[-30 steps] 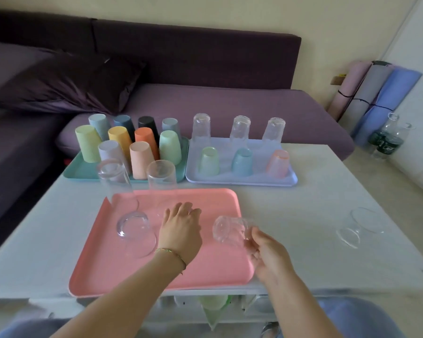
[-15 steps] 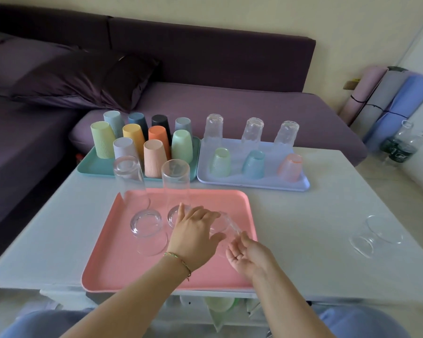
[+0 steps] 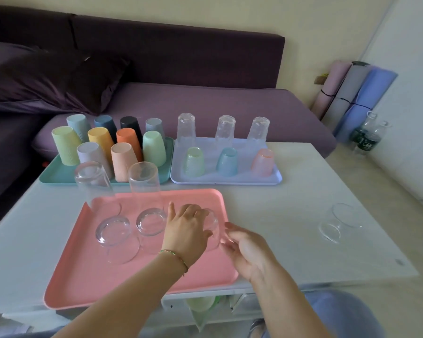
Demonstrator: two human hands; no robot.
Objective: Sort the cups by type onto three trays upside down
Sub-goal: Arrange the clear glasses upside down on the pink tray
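one clear glass [image 3: 215, 228]: left hand [image 3: 186, 231] curls fingers round it, right hand [image 3: 247, 250] fingers apart, perhaps touching.

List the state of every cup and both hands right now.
Held glass: gripped by left hand over pink tray.
Right hand: open, beside it.
Other pink-tray glasses: upside down.
Table glass: on its side, unsorted.
Teal-tray cups: upside down.
Blue-tray cups: upside down.

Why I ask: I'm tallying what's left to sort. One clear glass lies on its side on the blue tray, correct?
Not quite. The head view shows the clear glass lying on its side on the white table, right of the pink tray, not on the blue tray.
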